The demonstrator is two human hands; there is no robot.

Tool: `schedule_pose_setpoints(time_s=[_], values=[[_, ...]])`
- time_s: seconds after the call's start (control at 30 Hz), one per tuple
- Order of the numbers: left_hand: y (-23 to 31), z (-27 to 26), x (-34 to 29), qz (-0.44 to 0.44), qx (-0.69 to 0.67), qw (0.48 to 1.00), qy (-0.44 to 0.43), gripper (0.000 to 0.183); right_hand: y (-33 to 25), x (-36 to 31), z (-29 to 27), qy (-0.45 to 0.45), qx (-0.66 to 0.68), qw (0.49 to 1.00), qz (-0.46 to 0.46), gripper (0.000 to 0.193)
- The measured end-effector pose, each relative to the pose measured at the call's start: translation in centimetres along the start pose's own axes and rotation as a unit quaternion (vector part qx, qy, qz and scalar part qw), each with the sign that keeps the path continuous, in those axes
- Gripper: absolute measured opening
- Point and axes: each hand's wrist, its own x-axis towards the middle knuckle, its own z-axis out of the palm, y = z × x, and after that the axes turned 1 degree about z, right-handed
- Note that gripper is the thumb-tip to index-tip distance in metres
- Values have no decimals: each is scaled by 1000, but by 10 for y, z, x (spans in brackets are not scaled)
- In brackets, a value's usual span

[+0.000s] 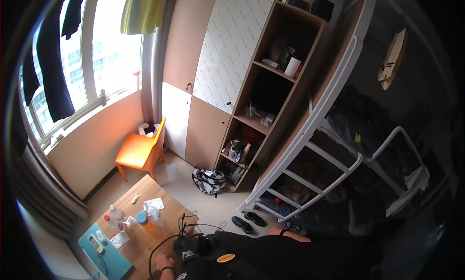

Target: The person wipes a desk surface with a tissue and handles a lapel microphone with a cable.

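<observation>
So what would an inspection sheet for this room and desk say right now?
Surface: wooden table, partly covered.
Job's things: black clothing across the person's lap, beside the left hand.
Clutter: bottles, tissues, remote on a teal book.
Hands: left hand low at the table edge, grip unclear; right hand mostly hidden.
Cables: black cables trailing over the table.
Surroundings: orange chair, shelves, bunk ladder, shoes.
</observation>
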Motion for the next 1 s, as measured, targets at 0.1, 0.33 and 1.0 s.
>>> schedule_pose_setpoints(time_s=[0.1, 0.33, 1.0], values=[[-19, -1, 8, -8, -13, 1000, -19, 28, -4, 12, 2, -11, -40, 999, -7, 36], [-40, -9, -12, -100, -113, 985, 86, 26, -32, 8, -1, 7, 276, 958, 74, 24], [44, -69, 16, -341, -300, 891, 19, 25, -58, 23, -27, -30, 302, 948, 96, 25]])
